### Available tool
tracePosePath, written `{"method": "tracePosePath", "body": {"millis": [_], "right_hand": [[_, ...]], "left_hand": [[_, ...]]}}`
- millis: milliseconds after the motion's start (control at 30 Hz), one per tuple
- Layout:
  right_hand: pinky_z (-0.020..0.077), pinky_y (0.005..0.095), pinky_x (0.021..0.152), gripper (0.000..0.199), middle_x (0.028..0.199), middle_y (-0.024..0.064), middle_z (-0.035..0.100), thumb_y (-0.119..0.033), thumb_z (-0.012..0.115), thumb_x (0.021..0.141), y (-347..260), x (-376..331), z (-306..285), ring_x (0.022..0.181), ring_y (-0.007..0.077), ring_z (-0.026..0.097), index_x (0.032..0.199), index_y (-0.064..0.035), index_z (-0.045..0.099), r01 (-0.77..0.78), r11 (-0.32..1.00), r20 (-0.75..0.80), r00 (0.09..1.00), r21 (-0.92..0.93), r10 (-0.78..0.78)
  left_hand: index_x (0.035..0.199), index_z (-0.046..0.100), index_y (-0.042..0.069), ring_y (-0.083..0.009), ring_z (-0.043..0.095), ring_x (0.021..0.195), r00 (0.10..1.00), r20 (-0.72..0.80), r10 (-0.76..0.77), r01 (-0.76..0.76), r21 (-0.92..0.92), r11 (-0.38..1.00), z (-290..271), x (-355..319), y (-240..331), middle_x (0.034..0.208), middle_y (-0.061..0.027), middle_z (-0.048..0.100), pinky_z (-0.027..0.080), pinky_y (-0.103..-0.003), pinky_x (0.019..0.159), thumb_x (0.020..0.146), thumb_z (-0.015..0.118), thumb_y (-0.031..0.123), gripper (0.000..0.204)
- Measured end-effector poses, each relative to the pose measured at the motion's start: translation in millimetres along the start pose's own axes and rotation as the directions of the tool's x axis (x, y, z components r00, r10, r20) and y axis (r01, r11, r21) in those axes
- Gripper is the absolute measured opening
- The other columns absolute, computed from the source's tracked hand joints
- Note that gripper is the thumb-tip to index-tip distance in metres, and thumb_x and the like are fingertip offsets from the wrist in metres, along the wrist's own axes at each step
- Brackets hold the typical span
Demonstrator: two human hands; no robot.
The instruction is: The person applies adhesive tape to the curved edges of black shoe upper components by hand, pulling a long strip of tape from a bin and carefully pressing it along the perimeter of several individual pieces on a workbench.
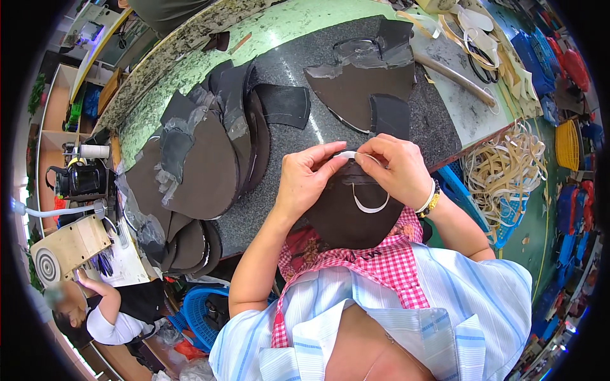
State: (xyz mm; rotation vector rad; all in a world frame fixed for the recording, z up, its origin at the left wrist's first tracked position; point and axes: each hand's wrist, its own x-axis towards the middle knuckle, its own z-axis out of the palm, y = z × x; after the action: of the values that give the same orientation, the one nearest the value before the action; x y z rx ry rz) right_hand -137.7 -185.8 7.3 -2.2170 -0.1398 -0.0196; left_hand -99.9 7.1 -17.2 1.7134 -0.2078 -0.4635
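Both my hands meet over a dark brown curved leather-like piece [352, 219] held against my chest at the table's near edge. My left hand [307, 176] pinches its top edge, thumb and fingers pressed on a thin white strip [348, 154]. Touching it from the right, my right hand [397, 166] grips the same strip and the piece's upper rim. A loop of the white strip [370, 207] lies on the piece's face. A beaded bracelet sits on my right wrist.
A dark speckled work slab [298, 63] holds a stack of similar dark pieces [203, 159] at left and more pieces [368, 89] at the back. A pile of pale strips [505, 168] lies right. Another person [108, 314] sits lower left beside blue baskets [200, 311].
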Motion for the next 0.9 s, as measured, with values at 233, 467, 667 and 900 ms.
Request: {"method": "tracePosePath", "body": {"millis": [233,467,667,900], "right_hand": [[0.0527,0.0351,0.062,0.014,0.075,0.0155,0.068,-0.016,0.069,0.084,3.6,-16.6,-8.4,0.068,0.03,0.069,0.09,-0.0028,0.071,-0.088,0.996,-0.14,0.987,-0.018,0.085],[0.0425,0.0272,0.051,0.013,0.061,0.0092,0.06,-0.013,0.072,0.085,16.7,-11.8,-6.9,0.051,0.0119,0.056,0.084,-0.0008,0.068,-0.091,0.995,-0.127,0.987,0.031,0.094],[0.0543,0.031,0.068,0.02,0.088,0.0114,0.071,-0.014,0.076,0.079,44.5,-20.7,-37.0,0.074,0.0188,0.069,0.091,0.0011,0.07,-0.232,0.932,0.02,0.971,0.279,0.236],[0.0515,0.0391,0.077,0.023,0.097,0.0131,0.065,-0.018,0.075,0.077,21.7,-7.6,-19.4,0.09,0.0327,0.064,0.092,-0.0043,0.063,0.223,0.973,-0.041,0.973,-0.057,-0.225]], "left_hand": [[0.111,0.071,-0.001,-0.0088,0.066,0.084,0.999,-0.038,0.014,-0.017,-0.089,0.996,2.3,2.1,-8.3,0.095,-0.008,0.073,0.053,-0.022,0.077,0.086,0.07,-0.001,0.025],[0.105,0.073,0.0,-0.0057,0.06,0.08,1.0,-0.004,0.017,-0.017,0.11,0.994,11.7,5.4,8.7,0.086,-0.0003,0.066,0.048,-0.02,0.071,0.078,0.081,0.009,0.03],[0.099,0.073,-0.001,-0.0091,0.063,0.078,0.98,-0.071,0.185,-0.171,0.176,0.97,20.1,4.1,2.9,0.085,-0.0046,0.07,0.05,-0.024,0.072,0.084,0.075,0.009,0.019],[0.101,0.069,-0.001,-0.0071,0.063,0.081,0.989,-0.054,0.139,-0.133,0.095,0.986,22.3,-6.2,11.6,0.088,-0.0033,0.071,0.051,-0.022,0.072,0.086,0.073,0.006,0.017]]}}
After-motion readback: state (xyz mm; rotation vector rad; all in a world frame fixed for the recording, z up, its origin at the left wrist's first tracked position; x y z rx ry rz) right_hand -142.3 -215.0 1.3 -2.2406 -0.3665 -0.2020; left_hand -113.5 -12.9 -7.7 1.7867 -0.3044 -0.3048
